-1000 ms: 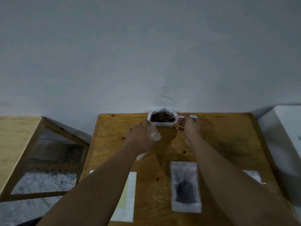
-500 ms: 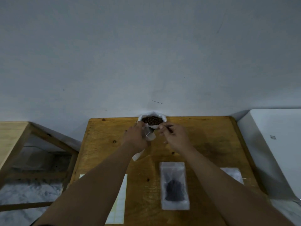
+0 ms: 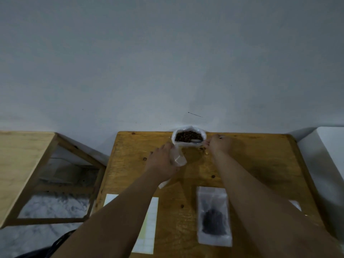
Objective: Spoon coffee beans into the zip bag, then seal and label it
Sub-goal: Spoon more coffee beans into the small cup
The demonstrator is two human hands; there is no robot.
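Zip bag (image 3: 178, 158), clear plastic, sits just above frame ctr, held off the table (image 3: 251, 164) by the left hand (image 3: 162, 161). Fingers are curled round the bag's upper part, w/ its open end up toward the beans. A btm corner pokes out below the wrist.

White container (image 3: 186, 145) of coffee beans (image 3: 188, 135) stands at the table's far edge against the wall, just above the bag in frame. Spoon (image 3: 195, 140) rests w/ its bowl in the beans on the container's right side. Right hand (image 3: 218, 144) is just right of the container, fingers curled, pinching the spoon's handle end.

Lower right of ctr: a filled bag (image 3: 214, 216) lies flat on the table w/ dark beans inside, beside the right forearm. Lower ctr-left: label sheet (image 3: 149, 220), partly under the left forearm. White box (image 3: 327, 164) at the frame's right edge. Second wooden table (image 3: 18, 164) at the left edge.
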